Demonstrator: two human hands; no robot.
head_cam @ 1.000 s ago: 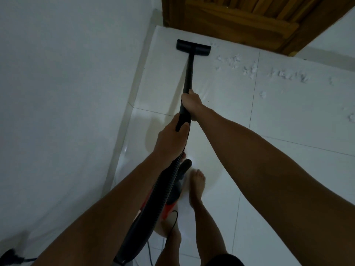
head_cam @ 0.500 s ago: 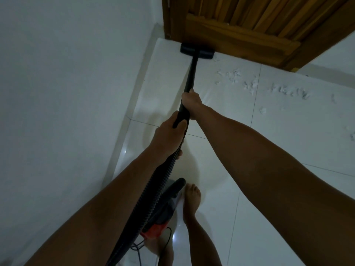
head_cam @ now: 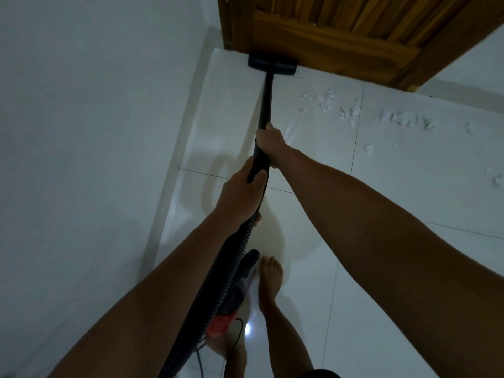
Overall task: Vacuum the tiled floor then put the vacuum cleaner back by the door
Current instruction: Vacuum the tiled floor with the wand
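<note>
Vacuum head's made it to the door

Both hands are wrapped round the wand (head_cam: 266,105): right hand (head_cam: 268,144) higher up, left hand (head_cam: 241,192) just below where the hose (head_cam: 218,271) joins. The head (head_cam: 272,65) has slid forward from open tile to the door (head_cam: 335,34) foot, so that strip looks covered; paper scraps (head_cam: 351,113) still lie off right.

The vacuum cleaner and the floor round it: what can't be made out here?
Head view, the only one:
- Vacuum body: mostly hidden by the left arm and the hose.
- Floor under the nozzle: covered by it.
- Door: top cut off by the frame edge.
- White scraps: too small and dim to identify.
</note>
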